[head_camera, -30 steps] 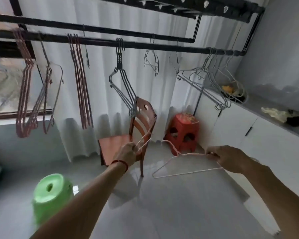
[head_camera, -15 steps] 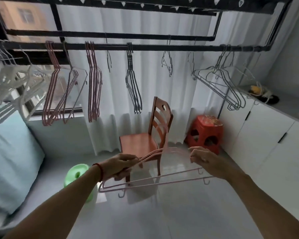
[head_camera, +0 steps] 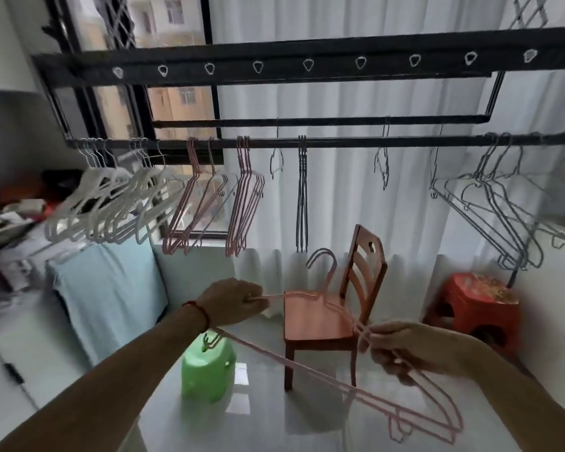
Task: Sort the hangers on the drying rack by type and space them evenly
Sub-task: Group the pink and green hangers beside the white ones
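Both hands hold a bunch of pink hangers [head_camera: 310, 365] low in front of me, hooks up near the chair. My left hand [head_camera: 234, 301] grips one shoulder end; my right hand [head_camera: 405, 349] grips the other sloping arm. On the black rail [head_camera: 340, 142] hang, from left to right, several white hangers [head_camera: 111, 203], two groups of pink hangers [head_camera: 209, 197], a tight group of dark grey hangers [head_camera: 302, 197] and several grey wire hangers [head_camera: 503, 210] at the right. A few small grey hangers [head_camera: 381, 164] dangle from the rear bar.
A wooden chair [head_camera: 340, 308] stands below the rail in the middle. A green stool [head_camera: 207, 367] sits on the floor at its left, a red stool [head_camera: 477, 305] at its right. A light blue cloth [head_camera: 111, 288] drapes at the left; white curtains hang behind.
The view has tilted up and swung left, showing more of the rack and the white hangers. The pink bunch has turned, its bottom bars now pointing down to the right.
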